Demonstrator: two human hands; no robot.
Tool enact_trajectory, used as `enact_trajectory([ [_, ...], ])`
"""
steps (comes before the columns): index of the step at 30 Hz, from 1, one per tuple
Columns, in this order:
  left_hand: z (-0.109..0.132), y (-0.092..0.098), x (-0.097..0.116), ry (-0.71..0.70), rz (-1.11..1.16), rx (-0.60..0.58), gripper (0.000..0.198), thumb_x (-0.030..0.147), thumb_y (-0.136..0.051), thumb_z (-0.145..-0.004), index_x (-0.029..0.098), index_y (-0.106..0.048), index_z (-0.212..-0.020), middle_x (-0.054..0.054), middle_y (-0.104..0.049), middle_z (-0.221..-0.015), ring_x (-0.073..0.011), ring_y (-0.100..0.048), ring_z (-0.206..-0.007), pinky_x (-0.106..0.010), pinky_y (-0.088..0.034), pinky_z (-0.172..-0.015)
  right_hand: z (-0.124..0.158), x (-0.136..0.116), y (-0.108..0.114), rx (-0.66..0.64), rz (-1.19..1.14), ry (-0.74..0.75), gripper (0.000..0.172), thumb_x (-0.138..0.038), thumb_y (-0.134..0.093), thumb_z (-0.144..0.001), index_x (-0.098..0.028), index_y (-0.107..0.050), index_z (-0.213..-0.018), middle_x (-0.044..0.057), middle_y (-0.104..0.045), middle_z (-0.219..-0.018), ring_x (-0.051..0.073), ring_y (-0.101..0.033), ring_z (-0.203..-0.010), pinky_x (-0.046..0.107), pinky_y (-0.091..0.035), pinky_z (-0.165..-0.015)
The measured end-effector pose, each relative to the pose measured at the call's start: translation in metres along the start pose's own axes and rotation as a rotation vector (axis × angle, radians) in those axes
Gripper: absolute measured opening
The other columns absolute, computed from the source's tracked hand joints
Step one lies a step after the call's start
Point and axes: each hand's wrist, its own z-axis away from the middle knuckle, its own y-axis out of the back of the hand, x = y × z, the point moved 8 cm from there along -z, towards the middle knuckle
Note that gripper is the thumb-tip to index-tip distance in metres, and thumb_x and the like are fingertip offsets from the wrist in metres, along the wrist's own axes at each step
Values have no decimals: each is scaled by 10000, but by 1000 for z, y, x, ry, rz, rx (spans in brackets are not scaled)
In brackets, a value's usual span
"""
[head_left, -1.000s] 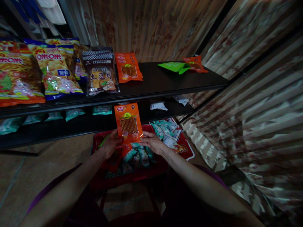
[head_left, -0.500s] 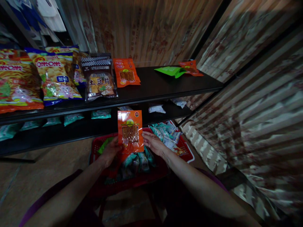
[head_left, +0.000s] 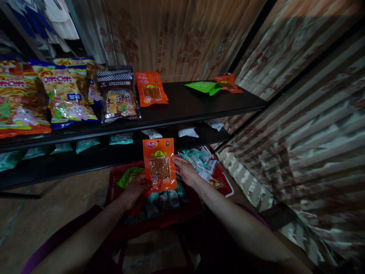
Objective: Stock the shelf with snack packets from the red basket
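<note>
Black shelf (head_left: 199, 102) with snack bags; below it, left hand (head_left: 134, 189) and right hand (head_left: 186, 171) both clamped on orange snack packet (head_left: 159, 164), held upright above red basket (head_left: 159, 220).

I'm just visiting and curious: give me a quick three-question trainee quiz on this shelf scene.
1. True or false: the left hand and the right hand both hold the flat orange snack packet.
2. Directly below that packet sits: A a red plastic basket; B a blue bucket; C a metal cart.
3. Fill in: the flat green pouch lies on the ___ black shelf.
Key: 1 true; 2 A; 3 top.
</note>
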Motion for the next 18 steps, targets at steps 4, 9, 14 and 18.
enact_trajectory([
  [4, 1, 1, -1, 13, 6, 18, 398, 178, -774, -564, 149, -670, -947, -85, -732, -901, -180, -673, -777, -285, -493, -765, -1, -1, -1, -2, 27, 18, 171, -306, -781, -624, -207, -693, -732, -16, -709, -681, 102, -620, -571, 207, -483, -546],
  [9, 1, 7, -5, 48, -30, 58, 343, 240, -770, -607, 157, -678, -926, -88, -725, -897, -181, -662, -779, -288, -486, -727, -2, -2, 0, -9, 55, 30, 220, -344, -781, -610, -198, -684, -743, 3, -721, -699, 130, -635, -592, 231, -491, -555],
  [14, -5, 10, 1, 24, 9, 65, 340, 306, -763, -635, 163, -677, -931, -73, -719, -902, -169, -652, -782, -270, -479, -704, -6, 2, 1, -41, 118, 42, 231, -372, -760, -647, -200, -683, -780, 12, -729, -729, 144, -657, -638, 236, -498, -565],
  [18, -9, 17, 11, -19, 47, 145, 332, 336, -776, -619, 162, -668, -880, -53, -708, -869, -141, -634, -719, -242, -470, -649, -7, 5, -1, -94, 139, 31, 249, -375, -766, -645, -198, -683, -799, 4, -731, -748, 137, -662, -650, 237, -513, -591],
])
